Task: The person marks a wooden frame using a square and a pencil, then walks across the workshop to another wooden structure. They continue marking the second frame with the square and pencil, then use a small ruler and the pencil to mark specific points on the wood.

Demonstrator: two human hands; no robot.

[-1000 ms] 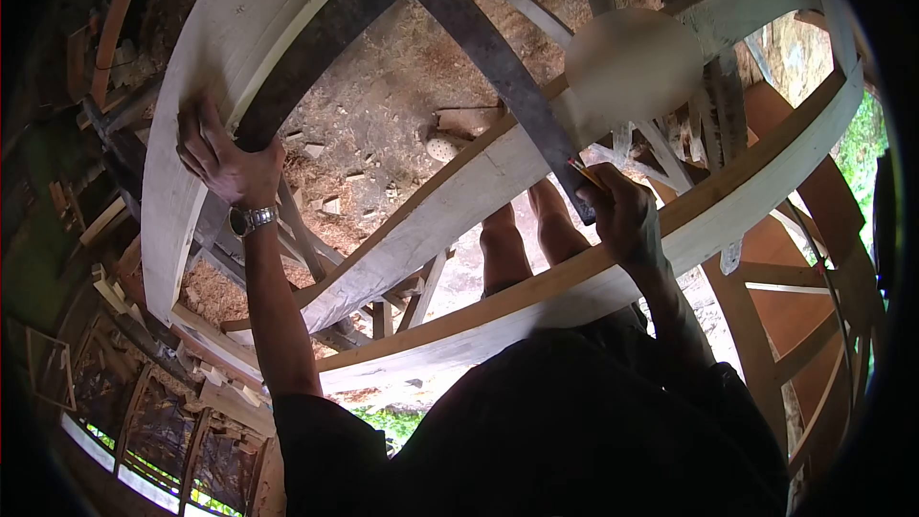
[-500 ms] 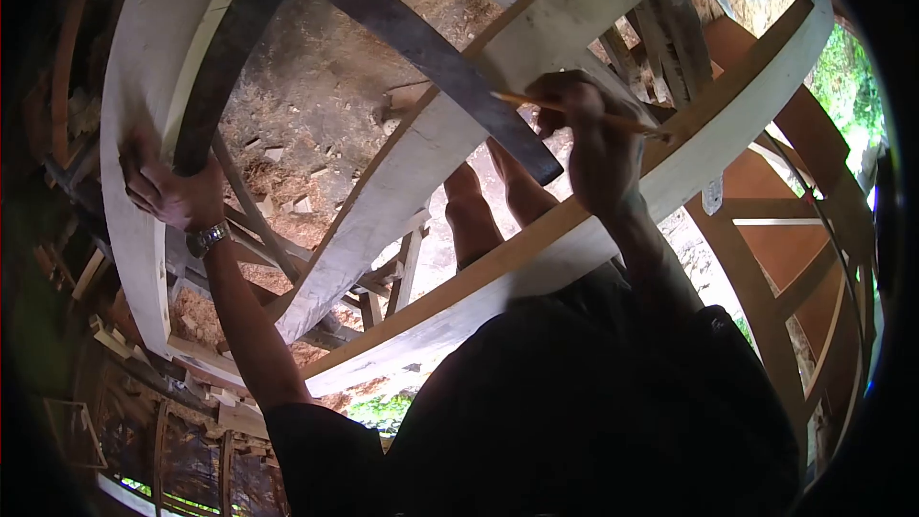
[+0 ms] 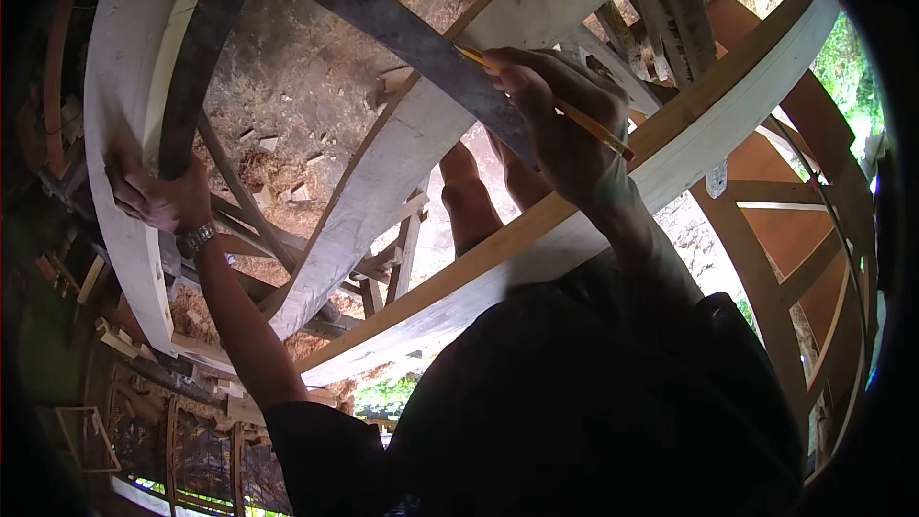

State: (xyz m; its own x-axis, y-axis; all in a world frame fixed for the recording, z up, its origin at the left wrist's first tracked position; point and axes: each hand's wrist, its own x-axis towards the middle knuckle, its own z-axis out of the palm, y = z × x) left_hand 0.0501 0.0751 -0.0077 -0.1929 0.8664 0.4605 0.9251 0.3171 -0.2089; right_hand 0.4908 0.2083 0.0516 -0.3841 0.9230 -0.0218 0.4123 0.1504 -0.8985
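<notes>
A dark L-shaped framing square spans from the left wooden beam across to the middle beam. My left hand is closed round the left beam and the end of the square's shorter-looking arm, pressing them together. In my right hand a yellow pencil is pinched between thumb and fingers. Its point rests right at the square's upper edge, over the middle beam. The far end of the square's other arm is partly hidden behind my right hand.
A curved beam crosses right in front of my body, under my right forearm. Wood shavings and offcuts cover the floor below. Curved reddish-brown panels with ribs rise on the right, and several wood scraps lie at lower left.
My right hand has moved left and up along the square, bringing the pencil point to its upper edge. The left hand keeps its grip; the whole view has shifted slightly.
</notes>
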